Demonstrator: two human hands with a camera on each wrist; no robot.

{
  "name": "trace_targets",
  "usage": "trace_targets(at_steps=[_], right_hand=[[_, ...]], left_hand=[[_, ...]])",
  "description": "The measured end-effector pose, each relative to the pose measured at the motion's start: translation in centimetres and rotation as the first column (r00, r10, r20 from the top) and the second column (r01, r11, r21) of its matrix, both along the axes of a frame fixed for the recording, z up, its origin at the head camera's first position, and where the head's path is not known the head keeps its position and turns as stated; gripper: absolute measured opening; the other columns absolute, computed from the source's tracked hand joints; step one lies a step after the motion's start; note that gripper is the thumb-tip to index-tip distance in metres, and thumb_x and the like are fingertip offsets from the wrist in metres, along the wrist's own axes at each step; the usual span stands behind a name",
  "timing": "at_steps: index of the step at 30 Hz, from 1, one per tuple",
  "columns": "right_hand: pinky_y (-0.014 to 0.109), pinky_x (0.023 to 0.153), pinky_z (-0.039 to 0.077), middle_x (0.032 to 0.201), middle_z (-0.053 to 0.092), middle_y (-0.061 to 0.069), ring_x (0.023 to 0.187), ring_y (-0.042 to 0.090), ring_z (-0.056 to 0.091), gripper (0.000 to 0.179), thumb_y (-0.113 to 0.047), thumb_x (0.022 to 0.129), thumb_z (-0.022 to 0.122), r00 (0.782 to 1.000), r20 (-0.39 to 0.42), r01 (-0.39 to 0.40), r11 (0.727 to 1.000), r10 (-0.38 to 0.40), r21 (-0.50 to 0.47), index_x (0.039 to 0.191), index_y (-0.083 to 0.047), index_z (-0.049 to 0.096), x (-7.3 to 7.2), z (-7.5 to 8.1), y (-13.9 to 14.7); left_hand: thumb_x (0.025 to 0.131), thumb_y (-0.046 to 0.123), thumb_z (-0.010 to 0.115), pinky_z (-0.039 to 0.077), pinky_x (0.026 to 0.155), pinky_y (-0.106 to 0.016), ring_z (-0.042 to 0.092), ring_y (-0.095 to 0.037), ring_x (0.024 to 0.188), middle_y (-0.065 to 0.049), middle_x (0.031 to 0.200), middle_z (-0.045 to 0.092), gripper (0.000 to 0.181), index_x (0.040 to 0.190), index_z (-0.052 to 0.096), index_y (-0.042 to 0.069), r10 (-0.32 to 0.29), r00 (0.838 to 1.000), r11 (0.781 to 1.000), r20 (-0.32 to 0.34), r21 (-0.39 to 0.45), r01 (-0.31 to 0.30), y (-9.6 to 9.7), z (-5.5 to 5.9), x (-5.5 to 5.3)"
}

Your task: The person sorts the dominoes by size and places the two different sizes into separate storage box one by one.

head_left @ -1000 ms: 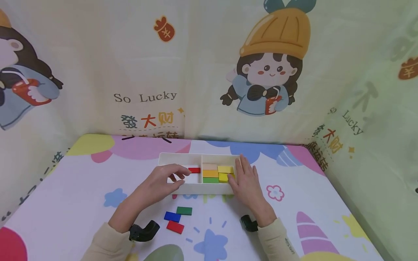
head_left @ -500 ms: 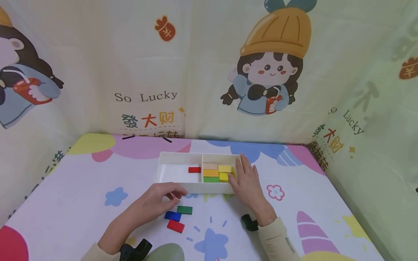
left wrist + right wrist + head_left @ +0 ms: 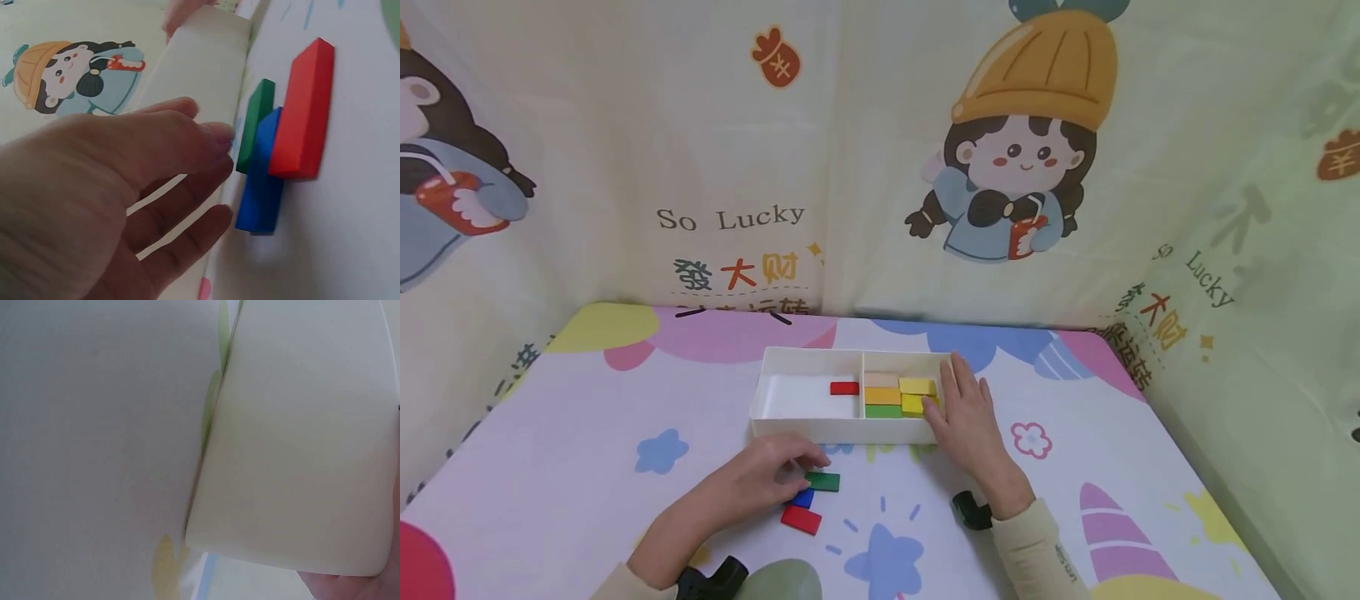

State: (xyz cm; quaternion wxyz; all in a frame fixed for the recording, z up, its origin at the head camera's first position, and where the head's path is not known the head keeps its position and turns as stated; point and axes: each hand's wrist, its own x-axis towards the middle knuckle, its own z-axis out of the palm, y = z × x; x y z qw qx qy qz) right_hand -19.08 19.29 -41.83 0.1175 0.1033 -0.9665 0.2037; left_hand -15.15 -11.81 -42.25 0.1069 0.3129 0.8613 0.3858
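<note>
My left hand (image 3: 778, 471) hovers beside three blocks on the table: a green block (image 3: 823, 482), a blue block (image 3: 803, 498) and a red block (image 3: 801, 520). Its thumb and fingers are apart with nothing between them, close to the green block's left end. The left wrist view shows the fingertips beside the green block (image 3: 255, 125) and blue block (image 3: 259, 187). My right hand (image 3: 970, 425) holds the right end of a white two-compartment box (image 3: 842, 431), thumb over the wall and fingers along the outside.
Another red block (image 3: 844, 388) lies in the box's left compartment, against the divider. The right compartment holds several blocks, among them an orange block (image 3: 882, 396), a light green block (image 3: 883, 411) and a yellow block (image 3: 917, 386). A patterned curtain (image 3: 865, 167) hangs behind the table.
My left hand has come out of the box's left compartment and moved down toward the viewer, to the loose blocks. My right hand stays at the box's right end.
</note>
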Motion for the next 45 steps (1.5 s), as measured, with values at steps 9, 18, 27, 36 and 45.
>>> trace_targets(at_steps=[9, 18, 27, 36, 45], right_hand=[[0.063, 0.121, 0.015, 0.165, 0.019, 0.019, 0.152, 0.037, 0.019, 0.070, -0.034, 0.099, 0.052, 1.000, 0.012, -0.001, 1.000, 0.001, 0.008, 0.154, 0.002, 0.027, -0.1, 0.1, 0.0], [0.064, 0.120, 0.016, 0.164, 0.021, 0.020, 0.152, 0.038, 0.021, 0.068, -0.033, 0.099, 0.051, 1.000, 0.006, -0.008, 1.000, 0.008, 0.003, 0.153, 0.003, 0.029, -0.1, 0.0, -0.1], [0.063, 0.121, 0.015, 0.164, 0.020, 0.019, 0.152, 0.037, 0.020, 0.069, -0.034, 0.099, 0.051, 1.000, 0.018, 0.004, 1.000, -0.004, -0.002, 0.154, 0.001, 0.027, -0.1, 0.0, -0.1], [0.062, 0.122, 0.015, 0.165, 0.019, 0.019, 0.152, 0.037, 0.019, 0.070, -0.034, 0.099, 0.051, 1.000, 0.023, 0.001, 1.000, -0.001, 0.005, 0.154, 0.002, 0.027, -0.1, -0.1, -0.1], [0.063, 0.121, 0.015, 0.163, 0.022, 0.021, 0.151, 0.039, 0.021, 0.068, -0.032, 0.099, 0.051, 1.000, 0.019, 0.000, 1.000, 0.000, -0.005, 0.153, 0.004, 0.029, -0.1, -0.1, 0.0]], left_hand=[[0.087, 0.006, 0.073, 0.058, 0.086, -0.025, 0.064, -0.010, 0.099, 0.005, 0.109, 0.071, 0.027, 0.112, 0.071, 0.013, 0.013, 0.999, 0.999, -0.036, -0.051, -0.015, 0.2, -0.3, -0.1], [0.086, 0.006, 0.075, 0.059, 0.085, -0.027, 0.065, -0.013, 0.100, 0.004, 0.106, 0.072, 0.026, 0.111, 0.072, 0.011, 0.044, 0.993, 0.995, -0.106, -0.079, -0.053, 0.7, -0.6, 0.2], [0.084, 0.010, 0.078, 0.059, 0.084, -0.027, 0.062, -0.010, 0.097, 0.007, 0.104, 0.071, 0.026, 0.109, 0.073, 0.014, 0.093, 0.966, 0.987, -0.241, -0.103, -0.120, 1.5, -1.2, 0.5], [0.083, 0.007, 0.078, 0.059, 0.087, -0.030, 0.064, -0.014, 0.102, 0.004, 0.108, 0.071, 0.029, 0.112, 0.072, 0.012, 0.106, 0.953, 0.989, -0.284, -0.069, -0.130, 1.6, -1.6, 0.8], [0.082, 0.013, 0.080, 0.059, 0.089, -0.030, 0.063, -0.014, 0.103, 0.006, 0.108, 0.072, 0.032, 0.113, 0.072, 0.013, 0.110, 0.950, 0.990, -0.293, -0.051, -0.131, 2.0, -2.0, 0.7]])
